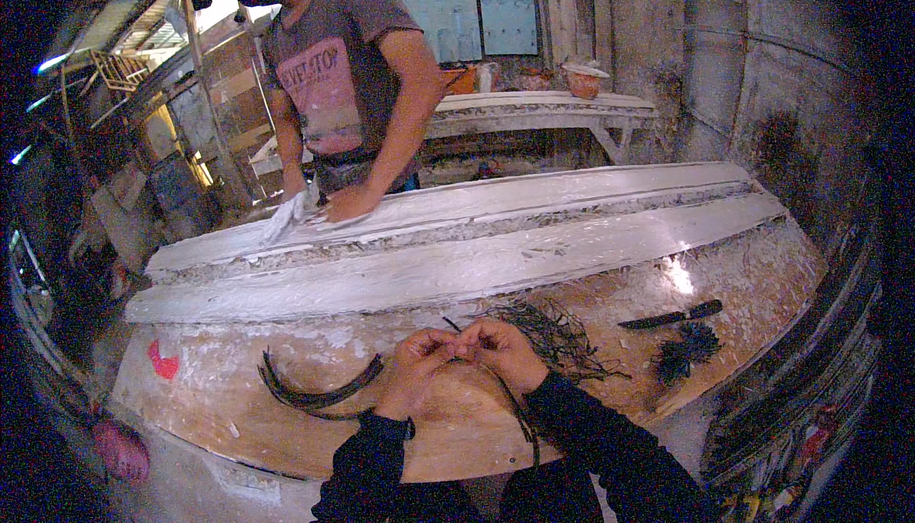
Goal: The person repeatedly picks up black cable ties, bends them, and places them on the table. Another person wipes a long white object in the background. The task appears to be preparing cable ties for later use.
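My left hand (417, 369) and my right hand (505, 351) meet over the near part of the table, fingertips pinched together. Between them they hold thin dark strips (515, 407), whose long ends hang down over the table's near edge; a short end pokes up beyond my left fingers. The exact spot being gripped is hidden by the fingers. Left of my left hand lies a curved bundle of dark strips (319, 397). Just beyond my right hand spreads a tangled pile of dark strands (558, 340). Further right are a dark knife (672, 315) and a spiky dark cluster (686, 351).
Two long white-coated boards (419, 278) stretch across the wooden table (210, 409) ahead of me. Across from me, a masked person (334, 75) presses a white cloth (286, 218) on the far board. A red scrap (162, 361) lies at left. Behind stands a bench (543, 118).
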{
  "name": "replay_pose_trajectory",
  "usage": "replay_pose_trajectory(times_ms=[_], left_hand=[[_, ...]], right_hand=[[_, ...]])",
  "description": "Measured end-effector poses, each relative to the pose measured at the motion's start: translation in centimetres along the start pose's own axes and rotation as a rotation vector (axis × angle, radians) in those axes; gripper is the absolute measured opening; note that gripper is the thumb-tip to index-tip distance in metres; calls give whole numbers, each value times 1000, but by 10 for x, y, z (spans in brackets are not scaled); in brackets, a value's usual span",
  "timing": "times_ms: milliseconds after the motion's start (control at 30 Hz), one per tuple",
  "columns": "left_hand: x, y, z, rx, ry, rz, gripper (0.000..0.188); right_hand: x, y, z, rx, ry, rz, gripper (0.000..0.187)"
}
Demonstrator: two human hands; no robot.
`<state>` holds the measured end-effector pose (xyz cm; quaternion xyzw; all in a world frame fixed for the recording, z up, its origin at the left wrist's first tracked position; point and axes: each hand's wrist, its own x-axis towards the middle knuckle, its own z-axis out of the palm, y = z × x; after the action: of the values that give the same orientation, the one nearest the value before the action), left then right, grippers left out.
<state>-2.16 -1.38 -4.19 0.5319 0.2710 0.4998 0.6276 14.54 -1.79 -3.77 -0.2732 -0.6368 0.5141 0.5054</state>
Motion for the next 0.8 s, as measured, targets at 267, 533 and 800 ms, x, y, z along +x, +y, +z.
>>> replay_pose_trajectory(times_ms=[267,533,800], left_hand=[[3,-2,1,161,97,57,5],[8,-8,-4,204,133,158,7],[5,7,-10,134,205,57,10]], right_hand=[[-2,-11,3,-91,31,97,7],[-3,-5,6,167,88,3,7],[2,4,-4,45,-97,150,12]])
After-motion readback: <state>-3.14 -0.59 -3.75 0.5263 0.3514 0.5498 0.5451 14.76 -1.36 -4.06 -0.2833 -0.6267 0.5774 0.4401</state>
